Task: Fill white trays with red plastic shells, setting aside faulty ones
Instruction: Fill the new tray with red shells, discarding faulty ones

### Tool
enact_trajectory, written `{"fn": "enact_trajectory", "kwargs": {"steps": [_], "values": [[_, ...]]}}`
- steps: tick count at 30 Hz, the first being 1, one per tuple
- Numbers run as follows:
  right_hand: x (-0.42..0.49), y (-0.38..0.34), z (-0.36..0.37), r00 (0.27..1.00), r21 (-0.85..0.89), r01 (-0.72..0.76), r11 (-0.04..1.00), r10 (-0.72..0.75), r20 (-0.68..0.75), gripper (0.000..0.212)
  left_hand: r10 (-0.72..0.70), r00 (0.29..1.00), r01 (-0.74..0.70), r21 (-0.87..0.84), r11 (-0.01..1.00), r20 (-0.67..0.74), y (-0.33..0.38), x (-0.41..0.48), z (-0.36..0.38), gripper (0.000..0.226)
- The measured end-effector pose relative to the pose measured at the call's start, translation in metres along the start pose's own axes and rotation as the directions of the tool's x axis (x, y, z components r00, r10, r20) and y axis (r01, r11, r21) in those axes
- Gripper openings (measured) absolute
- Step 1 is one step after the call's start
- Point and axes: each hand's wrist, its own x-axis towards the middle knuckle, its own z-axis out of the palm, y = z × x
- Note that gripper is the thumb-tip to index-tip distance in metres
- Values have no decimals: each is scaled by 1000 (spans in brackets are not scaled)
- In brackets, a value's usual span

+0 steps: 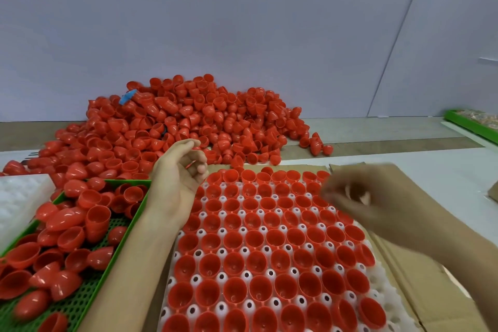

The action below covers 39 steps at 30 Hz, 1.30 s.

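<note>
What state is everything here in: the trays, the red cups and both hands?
White tray: visible pockets filled, shells mouth up.
Green tray: holds loose jumbled shells.
Shell pile: heaped loose by the wall.
Left hand: palm up, fingers curled, hold unclear.
Right hand: blurred, grip unclear.

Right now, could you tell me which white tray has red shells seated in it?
The central white tray, on the cardboard: red shells fill its cups. The left-edge white tray shows none.
</note>
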Motion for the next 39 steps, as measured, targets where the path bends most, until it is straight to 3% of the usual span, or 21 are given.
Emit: {"fn": "enact_trajectory", "kwargs": {"steps": [3,6,10,14,19,22,25,31,35,39], "values": [[70,19,25,998,52,-40,998,42,-43,11,-7,1000,7,7,1000,-1,0,-1,2,17],[133,46,59,990,-14,-140,990,140,4,6,-17,1000,17,3,1000,-9,0,0,2,16],[179,69,100,946,-167,-248,954,276,172,37,-21,1000,21,11,1000,-7,-3,0,2,18],[195,75,116,952,-164,-276,947,293,85,26,-26,1000,26,-5,1000,-11,-3,2,0,19],[191,73,112,957,-119,-266,956,277,86,18,-34,999,34,0,999,-16,-3,2,0,20],[179,63,98,975,-25,-220,975,220,11,14,-43,999,42,38,998,12,-2,2,0,20],[162,43,80,990,191,-121,974,133,-51,14,-43,995,31,133,991,86,-3,1,0,18],[111,-4,60,994,587,109,802,-86,-67,24,-102,971,38,280,959,217,-8,-2,5,25],[92,-21,59,988,674,151,723,-127,-85,30,-133,940,12,358,934,314,-10,-5,7,25],[88,-25,61,988,653,157,741,-111,-111,35,-120,920,0,308,952,372,-10,-6,7,30]]}}
